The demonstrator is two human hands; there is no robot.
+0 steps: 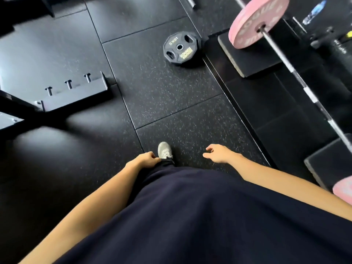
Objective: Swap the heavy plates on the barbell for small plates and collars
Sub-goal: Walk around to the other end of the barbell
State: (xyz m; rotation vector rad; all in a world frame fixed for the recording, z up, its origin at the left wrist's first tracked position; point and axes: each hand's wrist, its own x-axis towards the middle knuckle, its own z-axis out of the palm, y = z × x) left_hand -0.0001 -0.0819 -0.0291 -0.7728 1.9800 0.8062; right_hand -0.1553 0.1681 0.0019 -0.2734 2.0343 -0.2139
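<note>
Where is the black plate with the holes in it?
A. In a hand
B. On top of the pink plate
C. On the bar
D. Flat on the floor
D: the black plate lies flat on the floor, apart from the bar and pink plate, and both hands hold nothing.

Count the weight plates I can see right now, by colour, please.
Pink plates: 2, one on the barbell's far end, one at the frame's lower right edge, only partly in view.
Black plates: 1, the 10 kg plate lying flat on the floor.
Total: 3
</note>
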